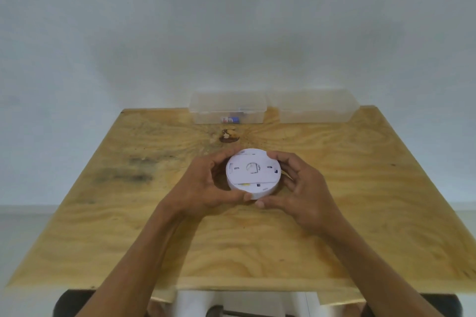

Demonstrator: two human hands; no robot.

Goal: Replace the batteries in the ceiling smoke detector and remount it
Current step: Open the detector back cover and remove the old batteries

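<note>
A round white smoke detector [253,174] is held just above the middle of the wooden table [360,201], its flat back plate facing up towards me. My left hand [206,185] grips its left rim, fingers curled over the far edge and thumb at the near edge. My right hand [300,184] grips its right rim the same way. At the back of the table a clear plastic box [228,108] holds small batteries [230,119] seen through its front wall.
A second clear plastic box [315,107] stands to the right of the first, against the white wall. A dark knot [228,135] marks the wood in front of the boxes. Dark chair parts show below the table's near edge.
</note>
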